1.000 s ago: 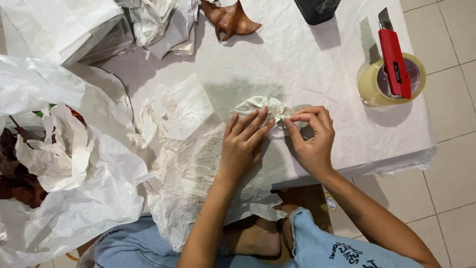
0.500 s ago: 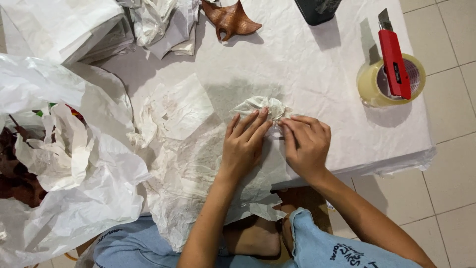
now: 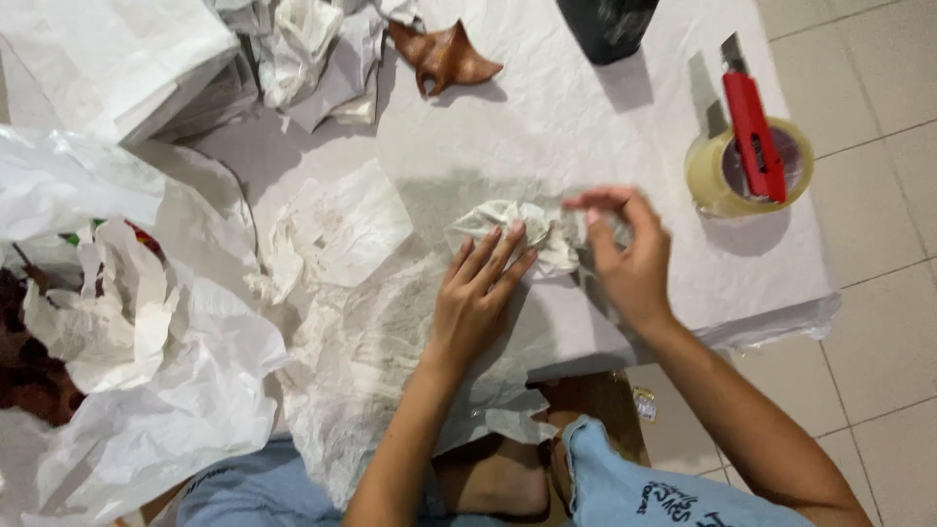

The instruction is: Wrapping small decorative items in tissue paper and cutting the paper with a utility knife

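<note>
Fingers of the left hand (image 3: pixel 478 298) lay flat and together on the white paper-wrapped bundle (image 3: pixel 512 229) at the table (image 3: pixel 586 117) middle, while the blurred right hand (image 3: pixel 630 254) pinched its twisted end; a firm hold-down and tight twist would likely serve.

Bare forearms, bare hands (image 3: pixel 475 293); light blue, perhaps denim, clothing
</note>
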